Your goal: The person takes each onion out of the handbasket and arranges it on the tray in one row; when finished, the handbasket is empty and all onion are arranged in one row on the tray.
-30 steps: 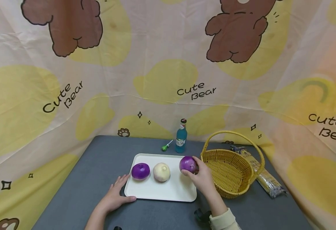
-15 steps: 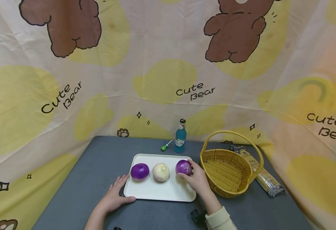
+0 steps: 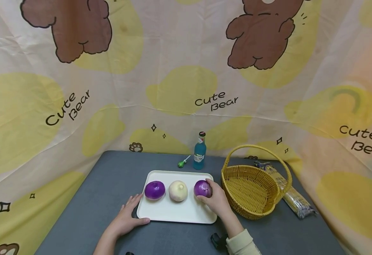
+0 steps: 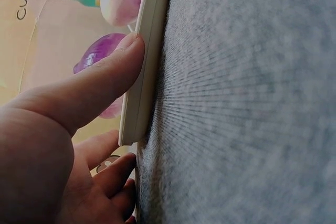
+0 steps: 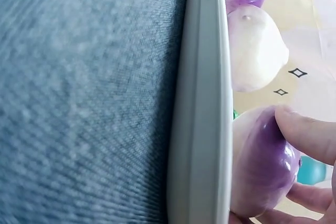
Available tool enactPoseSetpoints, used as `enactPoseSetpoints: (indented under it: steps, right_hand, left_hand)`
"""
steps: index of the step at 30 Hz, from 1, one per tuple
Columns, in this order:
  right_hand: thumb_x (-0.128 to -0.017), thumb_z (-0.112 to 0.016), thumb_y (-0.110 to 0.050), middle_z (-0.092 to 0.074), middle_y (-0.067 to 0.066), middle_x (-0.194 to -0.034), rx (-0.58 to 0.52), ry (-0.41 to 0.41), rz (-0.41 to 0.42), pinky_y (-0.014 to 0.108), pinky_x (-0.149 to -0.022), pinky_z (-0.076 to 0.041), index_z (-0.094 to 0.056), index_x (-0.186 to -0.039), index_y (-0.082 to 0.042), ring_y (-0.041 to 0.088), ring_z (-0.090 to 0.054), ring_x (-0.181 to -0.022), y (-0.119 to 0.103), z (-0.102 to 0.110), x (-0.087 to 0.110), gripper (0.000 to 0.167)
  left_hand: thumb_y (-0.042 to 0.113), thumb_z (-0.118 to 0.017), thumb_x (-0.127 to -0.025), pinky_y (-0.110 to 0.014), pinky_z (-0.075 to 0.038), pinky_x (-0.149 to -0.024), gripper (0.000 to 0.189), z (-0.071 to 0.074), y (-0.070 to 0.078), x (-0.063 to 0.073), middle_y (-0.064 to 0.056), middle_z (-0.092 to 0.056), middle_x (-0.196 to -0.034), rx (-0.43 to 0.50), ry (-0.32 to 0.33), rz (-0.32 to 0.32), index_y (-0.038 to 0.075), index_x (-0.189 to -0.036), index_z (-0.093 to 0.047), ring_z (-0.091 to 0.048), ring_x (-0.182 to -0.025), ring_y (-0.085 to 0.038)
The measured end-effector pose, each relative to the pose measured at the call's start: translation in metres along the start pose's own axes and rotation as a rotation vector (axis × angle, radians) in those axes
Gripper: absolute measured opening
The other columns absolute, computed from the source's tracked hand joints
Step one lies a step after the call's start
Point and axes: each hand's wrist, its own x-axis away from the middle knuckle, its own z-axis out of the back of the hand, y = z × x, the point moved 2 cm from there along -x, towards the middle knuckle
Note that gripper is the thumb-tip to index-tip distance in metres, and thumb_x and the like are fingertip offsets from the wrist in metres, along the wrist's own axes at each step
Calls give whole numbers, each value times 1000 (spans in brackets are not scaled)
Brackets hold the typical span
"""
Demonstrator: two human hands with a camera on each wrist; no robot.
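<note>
On a white tray (image 3: pixel 177 214) stand three onions in a row: a purple onion (image 3: pixel 155 190) at the left, a white onion (image 3: pixel 178 191) in the middle and a second purple onion (image 3: pixel 202 188) at the right. My right hand (image 3: pixel 217 199) holds the right one from its right side; the right wrist view shows the thumb and fingers round this purple onion (image 5: pixel 268 163). At the tray's left end rests my left hand (image 3: pixel 126 217), fingers spread along the side. Its thumb (image 4: pixel 105 87) lies on the tray's front edge in the left wrist view.
A yellow wicker basket (image 3: pixel 252 212) with a tall handle stands right of the tray. Behind the tray are a blue bottle (image 3: pixel 199 156) and a green lollipop (image 3: pixel 182 164). A clear-wrapped packet (image 3: pixel 295 198) lies beyond the basket. A patterned cloth (image 3: pixel 173 88) hangs behind the table.
The right hand and its purple onion have shifted a little left and down toward the white onion, settling over the tray's right part. The left hand stays in place.
</note>
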Motion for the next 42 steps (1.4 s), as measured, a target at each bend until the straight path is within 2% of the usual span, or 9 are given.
enactPoseSetpoints:
  steps: [19, 27, 32, 36, 39, 42]
  right_hand:
    - [-73, -92, -22, -55, 21, -144, 20, -22, 4, 60, -104, -48, -52, -145, -8, 41, -55, -131, -7, 3, 6, 84]
    - [-75, -91, -22, -54, 21, -145, 39, -19, 21, 61, -108, -44, -52, -145, -7, 41, -52, -134, -12, 16, 12, 82]
    - [-81, -86, -22, -54, 20, -146, -9, -14, 49, 58, -102, -51, -52, -145, -7, 42, -53, -132, -21, 36, 19, 74]
    - [-86, -82, -26, -55, 16, -146, -68, -29, 104, 55, -97, -55, -52, -146, -13, 39, -55, -132, -28, 62, 27, 69]
    - [-87, -80, -30, -55, 10, -147, -62, -43, 206, 53, -97, -56, -53, -146, -18, 36, -55, -133, -31, 89, 33, 66]
    - [-90, -78, -28, -55, 7, -148, -50, -74, 339, 51, -94, -57, -51, -147, -21, 32, -55, -133, -31, 119, 42, 63]
  left_hand:
    - [45, -86, -76, -73, -1, -118, 109, 1, 2, 0, -27, -24, -163, 11, -11, 6, 6, -159, -28, -7, -152, -51]
    - [45, -87, -75, -73, -1, -118, 109, 0, 2, -2, -28, -25, -163, 13, -5, 0, 5, -159, -29, -6, -153, -50]
    - [46, -86, -76, -73, -2, -118, 108, 1, 2, -3, -27, -25, -163, 12, -16, -10, 6, -159, -29, -7, -152, -51]
    - [49, -84, -78, -73, -17, -116, 104, 12, 0, 2, -27, -29, -161, -4, -9, 5, 10, -159, -31, -19, -150, -53]
    - [49, -81, -81, -69, -31, -113, 96, 29, -1, 9, -26, -37, -158, -40, 47, -19, 11, -157, -36, -32, -145, -51]
    - [47, -79, -84, -65, -37, -111, 87, 51, 1, 18, -24, -45, -154, -107, 135, -115, 8, -153, -43, -42, -141, -48]
